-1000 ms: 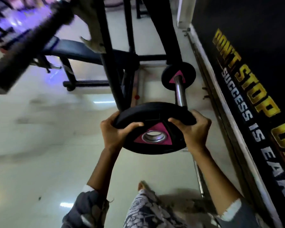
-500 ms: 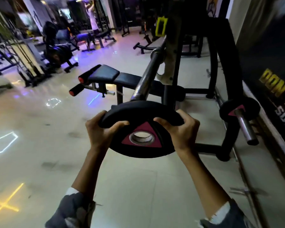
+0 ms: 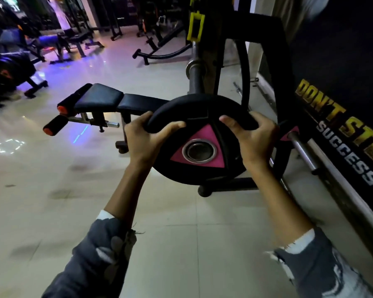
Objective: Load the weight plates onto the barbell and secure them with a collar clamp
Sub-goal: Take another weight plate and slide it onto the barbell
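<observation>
both sets of fingers point(image 3: 170, 126) curl over the top rim of one black weight plate point(image 3: 202, 117), thumbs pressed on its near face. the left hand point(image 3: 145, 139) grips the left edge, the right hand point(image 3: 254, 140) the right edge, each closed firmly on the plate. the plate is held up in the air in front of the person, tilted so its pink triangle and steel-ringed centre hole point(image 3: 199, 152) face the camera. the barbell sleeve point(image 3: 194, 79) runs away just behind the plate's upper rim; whether they touch i cannot tell. two grey patterned sleeves point(image 3: 99, 254) reach in from below.

beyond, one black bench point(image 3: 108, 100) with two red-capped roller pads stands on the pale tiled floor point(image 3: 181, 244), glossy and showing blue and violet light. the black rack frame point(image 3: 278, 61) rises on the right, with a yellow bracket point(image 3: 196, 25) high on its post. a second plate point(image 3: 289, 132) sits on a chrome peg point(image 3: 303, 150) low on the right, beside the dark wall point(image 3: 342, 61) with yellow and white lettering. more benches and machines, blurred, fill the far left.
</observation>
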`<state>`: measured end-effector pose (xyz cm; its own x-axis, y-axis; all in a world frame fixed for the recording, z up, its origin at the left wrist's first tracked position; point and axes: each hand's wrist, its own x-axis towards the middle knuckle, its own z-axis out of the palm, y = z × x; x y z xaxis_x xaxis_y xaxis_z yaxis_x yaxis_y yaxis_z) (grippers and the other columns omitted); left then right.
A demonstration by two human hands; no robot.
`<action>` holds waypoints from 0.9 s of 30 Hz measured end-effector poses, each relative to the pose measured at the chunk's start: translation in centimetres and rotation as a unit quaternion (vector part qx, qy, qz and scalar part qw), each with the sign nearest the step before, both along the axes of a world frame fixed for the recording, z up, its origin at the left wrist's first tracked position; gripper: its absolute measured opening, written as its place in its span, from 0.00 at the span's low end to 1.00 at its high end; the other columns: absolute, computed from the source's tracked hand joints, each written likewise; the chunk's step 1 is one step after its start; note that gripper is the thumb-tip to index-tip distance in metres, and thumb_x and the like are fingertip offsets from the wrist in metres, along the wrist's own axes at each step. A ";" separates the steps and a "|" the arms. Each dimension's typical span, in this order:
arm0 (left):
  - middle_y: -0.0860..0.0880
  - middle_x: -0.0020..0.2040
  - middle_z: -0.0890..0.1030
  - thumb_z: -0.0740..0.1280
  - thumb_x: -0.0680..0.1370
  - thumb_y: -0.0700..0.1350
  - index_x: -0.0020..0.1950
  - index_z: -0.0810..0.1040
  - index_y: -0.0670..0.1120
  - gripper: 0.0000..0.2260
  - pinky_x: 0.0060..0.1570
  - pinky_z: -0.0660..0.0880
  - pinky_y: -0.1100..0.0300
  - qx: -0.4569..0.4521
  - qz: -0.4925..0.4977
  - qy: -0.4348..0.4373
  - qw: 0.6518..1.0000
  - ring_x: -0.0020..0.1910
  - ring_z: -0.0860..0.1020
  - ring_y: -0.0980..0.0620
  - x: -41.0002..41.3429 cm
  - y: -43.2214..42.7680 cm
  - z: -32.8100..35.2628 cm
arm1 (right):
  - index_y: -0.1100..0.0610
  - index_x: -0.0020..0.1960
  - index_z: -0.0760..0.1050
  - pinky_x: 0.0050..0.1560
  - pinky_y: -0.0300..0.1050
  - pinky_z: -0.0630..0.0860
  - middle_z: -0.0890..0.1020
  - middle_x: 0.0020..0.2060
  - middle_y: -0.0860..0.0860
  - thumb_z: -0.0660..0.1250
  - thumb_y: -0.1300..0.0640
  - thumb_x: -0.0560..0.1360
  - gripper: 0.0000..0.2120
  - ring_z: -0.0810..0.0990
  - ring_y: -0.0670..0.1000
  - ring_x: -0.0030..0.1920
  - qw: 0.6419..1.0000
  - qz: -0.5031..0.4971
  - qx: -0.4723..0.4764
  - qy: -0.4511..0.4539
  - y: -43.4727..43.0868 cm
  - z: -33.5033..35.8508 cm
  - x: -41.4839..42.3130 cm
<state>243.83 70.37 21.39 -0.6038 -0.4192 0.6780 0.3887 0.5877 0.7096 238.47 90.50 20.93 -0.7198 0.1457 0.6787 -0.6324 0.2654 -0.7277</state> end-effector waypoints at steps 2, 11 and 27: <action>0.59 0.24 0.73 0.71 0.60 0.71 0.30 0.75 0.49 0.25 0.26 0.67 0.62 0.005 0.007 -0.012 1.000 0.26 0.67 0.64 -2.2 -0.6 0.2 | 0.59 0.27 0.69 0.24 0.41 0.65 0.70 0.21 0.46 0.66 0.28 0.60 0.32 0.66 0.41 0.23 1.000 -0.015 0.008 -0.010 -0.7 0.1 -2.1; 0.49 0.67 0.73 0.72 0.65 0.62 0.61 0.77 0.45 0.30 0.68 0.65 0.57 -0.090 -0.033 -0.013 0.995 0.69 0.68 0.52 -13.2 -4.3 1.5 | 0.59 0.51 0.80 0.43 0.20 0.69 0.81 0.41 0.45 0.64 0.33 0.65 0.31 0.75 0.33 0.46 0.999 0.014 -0.040 0.017 -4.1 -0.6 -13.2; 0.39 0.38 0.82 0.75 0.64 0.61 0.43 0.81 0.45 0.20 0.40 0.77 0.40 0.044 -0.045 -0.044 0.997 0.38 0.79 0.50 -32.3 -9.7 1.5 | 0.62 0.38 0.77 0.28 0.37 0.67 0.79 0.28 0.57 0.62 0.33 0.67 0.30 0.77 0.50 0.29 0.997 -0.007 0.047 0.062 -10.3 1.1 -34.3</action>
<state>211.51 60.63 22.92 -0.6971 -0.4168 0.5834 0.3709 0.4867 0.7909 204.14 80.23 22.01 -0.6278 0.0867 0.7735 -0.7117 0.3385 -0.6156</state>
